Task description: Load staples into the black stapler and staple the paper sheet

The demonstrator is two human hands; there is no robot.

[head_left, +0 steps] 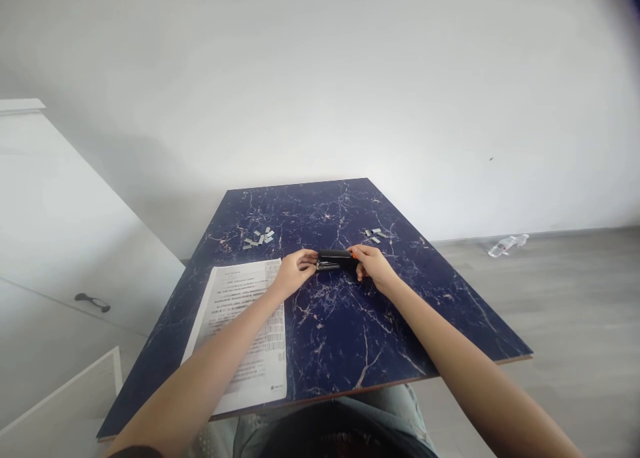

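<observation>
One pale wall [320,78] fills the upper half of my view, meeting a grey floor [575,305] at right. In front of me stands one table [340,345], its dark blue top veined white like marble. To its left is a large white panel [55,198] bearing one black handle [93,303]. My lap [407,408], in faded denim, shows under the near edge.

One printed paper [240,288] lies on the left of the table; whether other sheets lie beneath, I cannot tell. My left forearm [210,368] crosses over it, hiding part of the text.

My two hands meet at the middle of the table around one black stapler [334,255] with an orange part at its right end. My left hand [295,271] pinches its left end, fingers curled near the silvery metal beneath the body; my right hand [373,266] grips the right end.

One clear plastic bottle [503,246] lies on the floor by the wall.

Smallest are the staple strips, in two groups beyond my hands: roughly eight in the left group [270,233], about four in the right group [376,231], some overlapping.
</observation>
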